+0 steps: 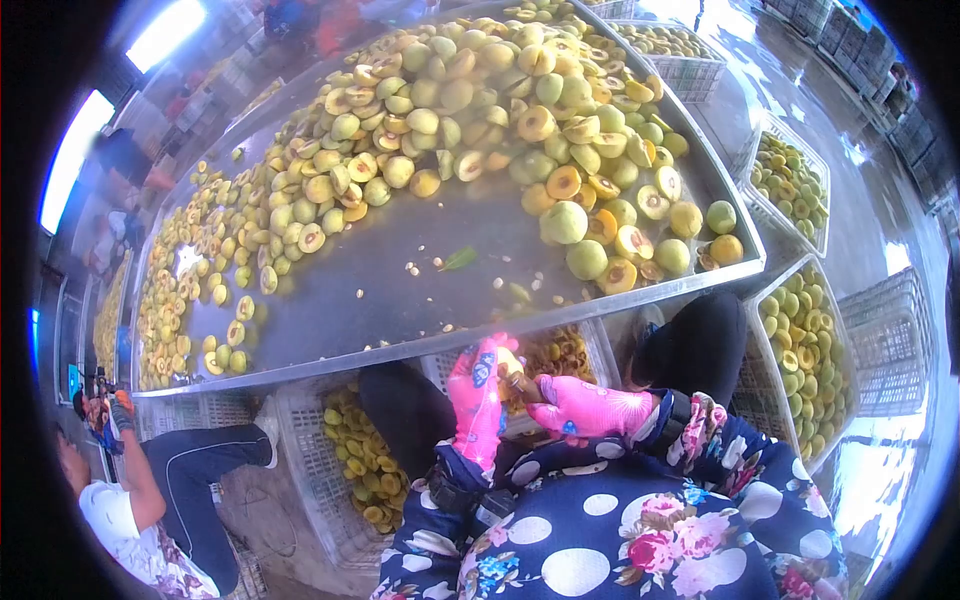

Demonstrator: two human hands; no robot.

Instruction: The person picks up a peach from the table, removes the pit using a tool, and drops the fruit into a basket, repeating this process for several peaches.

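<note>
My left hand point(478, 398), in a pink patterned glove, is closed around a piece of yellow-green fruit point(508, 361), which looks like a peach. My right hand point(598, 408), also in a pink glove, is closed on a small brown tool point(524, 386), its tip close to the fruit; its exact kind is hard to make out. Both hands are over a crate point(602, 352) of cut fruit pieces between my knees. Just beyond them is a metal-rimmed table point(400, 262) bearing a heap of halved and whole peaches point(430, 110).
Crates of fruit stand to my right, one near point(803, 345) and one farther off point(790, 180). Another crate point(312, 478) of cut fruit is by my left leg. A co-worker point(170, 490) sits at the left. Pits and a green leaf point(460, 258) lie on the table.
</note>
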